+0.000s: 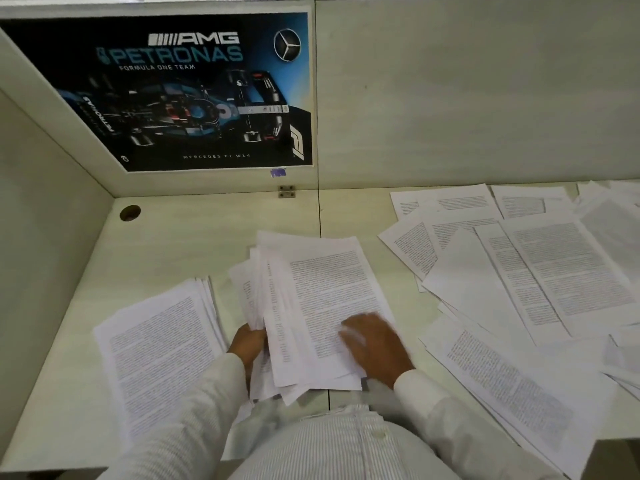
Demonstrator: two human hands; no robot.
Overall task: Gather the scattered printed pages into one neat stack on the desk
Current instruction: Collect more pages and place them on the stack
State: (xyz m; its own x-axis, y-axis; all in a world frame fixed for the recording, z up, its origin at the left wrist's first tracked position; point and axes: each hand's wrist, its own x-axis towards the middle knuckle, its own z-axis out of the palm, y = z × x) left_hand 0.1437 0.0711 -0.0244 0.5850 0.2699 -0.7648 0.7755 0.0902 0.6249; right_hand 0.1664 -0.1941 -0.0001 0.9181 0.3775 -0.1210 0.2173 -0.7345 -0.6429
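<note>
We see a pale wood-grain desk [180,244] bearing a white printed-page stack [156,358] at lower left, a ragged paper bundle [329,289] at centre, and loose overlapping sheets [554,271] at right.
</note>
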